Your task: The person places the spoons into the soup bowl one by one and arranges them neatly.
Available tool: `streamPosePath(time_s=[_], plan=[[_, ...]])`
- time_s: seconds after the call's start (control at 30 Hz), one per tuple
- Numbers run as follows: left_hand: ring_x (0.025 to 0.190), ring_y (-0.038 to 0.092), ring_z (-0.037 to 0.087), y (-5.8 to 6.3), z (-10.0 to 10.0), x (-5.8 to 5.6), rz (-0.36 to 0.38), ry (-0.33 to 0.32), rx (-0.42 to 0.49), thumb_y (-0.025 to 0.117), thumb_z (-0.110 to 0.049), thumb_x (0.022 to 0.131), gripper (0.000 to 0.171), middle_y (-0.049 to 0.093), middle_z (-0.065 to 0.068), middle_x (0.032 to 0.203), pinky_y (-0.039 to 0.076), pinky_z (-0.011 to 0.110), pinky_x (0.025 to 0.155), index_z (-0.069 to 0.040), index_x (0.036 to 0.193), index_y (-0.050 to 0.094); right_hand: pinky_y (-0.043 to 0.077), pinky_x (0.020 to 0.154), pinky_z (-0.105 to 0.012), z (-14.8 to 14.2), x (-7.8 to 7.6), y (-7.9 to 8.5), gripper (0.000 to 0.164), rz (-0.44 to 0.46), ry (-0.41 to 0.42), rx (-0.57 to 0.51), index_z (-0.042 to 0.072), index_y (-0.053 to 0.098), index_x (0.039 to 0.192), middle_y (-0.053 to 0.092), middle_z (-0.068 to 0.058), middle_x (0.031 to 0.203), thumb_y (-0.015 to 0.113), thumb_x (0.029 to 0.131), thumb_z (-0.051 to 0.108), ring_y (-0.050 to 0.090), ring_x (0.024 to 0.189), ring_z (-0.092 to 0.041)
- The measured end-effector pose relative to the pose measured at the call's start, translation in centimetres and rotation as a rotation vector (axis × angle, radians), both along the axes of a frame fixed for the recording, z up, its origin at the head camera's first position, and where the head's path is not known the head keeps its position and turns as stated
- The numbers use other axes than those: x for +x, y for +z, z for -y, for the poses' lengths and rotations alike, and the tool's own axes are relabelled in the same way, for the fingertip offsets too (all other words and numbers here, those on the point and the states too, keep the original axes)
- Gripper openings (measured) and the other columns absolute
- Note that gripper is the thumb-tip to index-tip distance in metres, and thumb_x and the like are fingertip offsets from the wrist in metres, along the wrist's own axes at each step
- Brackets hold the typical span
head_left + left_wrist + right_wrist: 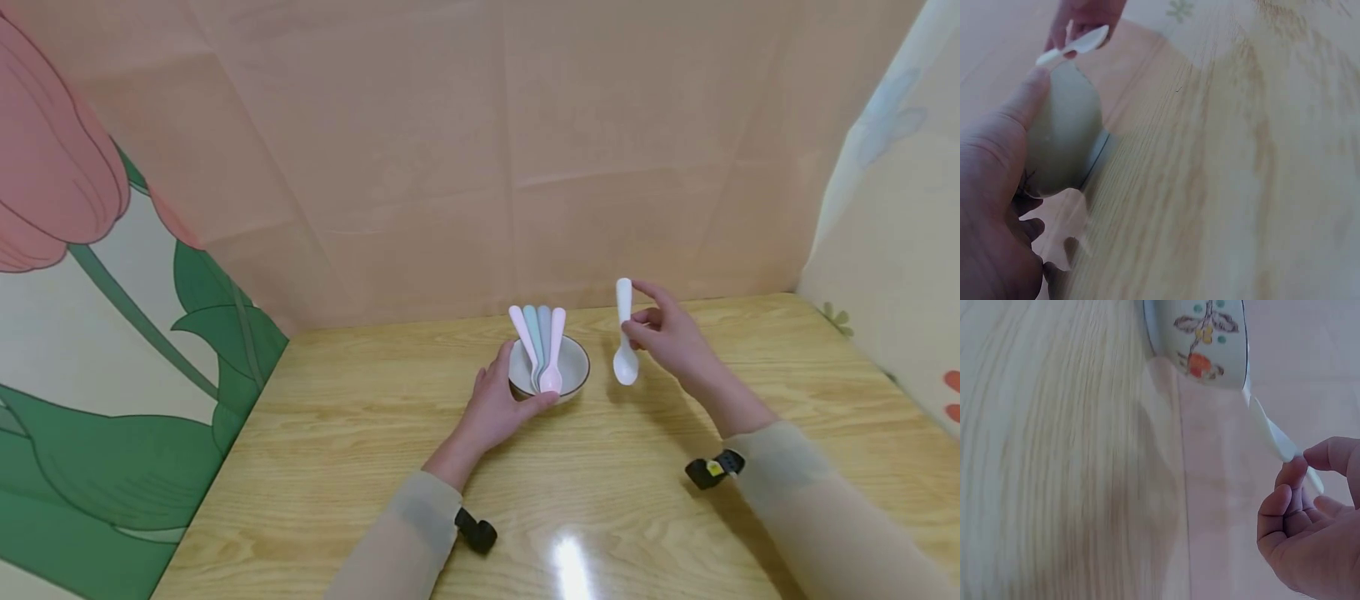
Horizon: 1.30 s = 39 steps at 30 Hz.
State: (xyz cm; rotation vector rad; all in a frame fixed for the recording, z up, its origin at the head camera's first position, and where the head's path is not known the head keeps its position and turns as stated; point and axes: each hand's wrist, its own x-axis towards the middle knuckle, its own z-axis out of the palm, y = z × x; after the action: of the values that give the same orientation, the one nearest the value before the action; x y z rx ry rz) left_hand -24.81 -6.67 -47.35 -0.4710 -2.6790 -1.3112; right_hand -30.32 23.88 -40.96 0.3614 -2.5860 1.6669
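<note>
A white bowl [576,365] with a dark rim stands on the table, and my left hand [497,408] grips its left side, thumb along the near rim. Several spoons [556,337] in pink, green and grey-blue lean in it, handles up and pointing away from me. To the right of the bowl, my right hand [673,340] pinches a white spoon [626,365] by its handle, scoop end down, above the tabletop. The right wrist view shows painted flowers on the outside of the bowl [1207,344]; there, thumb and fingertips meet on the spoon [1274,437].
The wood-grain table [360,417] ends at a plain pinkish backdrop [420,208] close behind the bowl. A flower-printed sheet [97,358] borders the left side, and a pale printed sheet [892,250] borders the right. Small black cameras sit on both wrists.
</note>
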Motion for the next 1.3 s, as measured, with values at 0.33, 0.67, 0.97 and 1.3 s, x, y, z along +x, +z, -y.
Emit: streamPosePath(time_s=[0.33,0.67,0.97,1.3], plan=[[0.148,0.05,0.022,-0.1,0.1,-0.1,-0.004,-0.011,0.01,0.087,-0.059,0.092,0.104,0.055,0.001,0.16,0.015,0.062,0.131,-0.019,0.171,0.032,0.059,0.079,-0.024,2.5,0.1,0.7,0.088,-0.018,0.022,-0.137,0.014,0.012,0.178,0.067,-0.016,0.105,0.065,0.109,0.004,0.065,0.081,-0.013],[0.149,0.05,0.023,0.1,0.3,0.2,0.001,-0.008,-0.007,0.086,-0.059,0.093,0.104,0.053,0.002,0.161,0.015,0.063,0.131,-0.017,0.171,0.031,0.061,0.081,-0.025,4.5,0.3,0.5,0.089,0.003,0.016,-0.237,0.014,0.013,0.178,0.063,-0.01,0.101,0.065,0.107,0.002,0.066,0.081,-0.013],[0.152,0.047,0.021,0.4,0.3,0.6,0.028,-0.009,0.004,0.086,-0.061,0.093,0.107,0.049,0.001,0.166,0.013,0.059,0.133,-0.019,0.173,0.028,0.062,0.082,-0.026,5.6,0.6,0.4,0.092,0.019,0.022,-0.276,0.017,0.011,0.178,0.062,-0.012,0.101,0.067,0.106,0.002,0.07,0.08,-0.014],[0.151,0.048,0.019,0.4,0.4,0.5,0.03,-0.009,0.002,0.087,-0.055,0.094,0.103,0.05,0.001,0.165,0.012,0.058,0.133,-0.02,0.172,0.029,0.061,0.084,-0.028,6.6,0.7,-0.3,0.091,0.03,0.05,-0.239,0.016,0.016,0.176,0.067,-0.014,0.103,0.072,0.105,0.005,0.069,0.087,-0.012]])
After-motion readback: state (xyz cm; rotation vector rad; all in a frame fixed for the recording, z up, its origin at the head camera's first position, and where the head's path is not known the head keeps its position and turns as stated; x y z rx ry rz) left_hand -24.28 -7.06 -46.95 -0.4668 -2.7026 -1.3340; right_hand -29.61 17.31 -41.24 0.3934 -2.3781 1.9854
